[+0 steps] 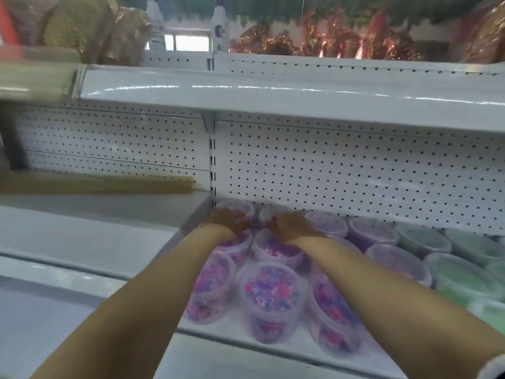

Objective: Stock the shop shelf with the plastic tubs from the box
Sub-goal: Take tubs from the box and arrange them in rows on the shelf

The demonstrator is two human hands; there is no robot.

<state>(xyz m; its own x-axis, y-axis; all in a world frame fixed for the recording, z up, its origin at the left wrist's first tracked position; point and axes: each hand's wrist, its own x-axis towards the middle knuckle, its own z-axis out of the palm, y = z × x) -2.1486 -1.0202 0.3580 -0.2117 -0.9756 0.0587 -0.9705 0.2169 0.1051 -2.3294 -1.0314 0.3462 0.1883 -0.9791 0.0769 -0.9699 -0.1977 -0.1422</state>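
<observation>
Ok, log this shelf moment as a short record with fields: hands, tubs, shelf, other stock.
left hand: laid on a back-row tub by the shelf's left wall, grip unclear in the blur
right hand: laid on the tubs beside it, fingers pointing left
purple tubs: clear, lidded, pink-purple fill, set in rows from the back panel to the front edge
green tubs: to the right of the purple ones
shelf: white, with a pegboard back
paper roll: lying on the neighbouring shelf to the left
box: not in view

White shelf point(235, 328), purple tubs point(270, 294), green tubs point(464, 277)
</observation>
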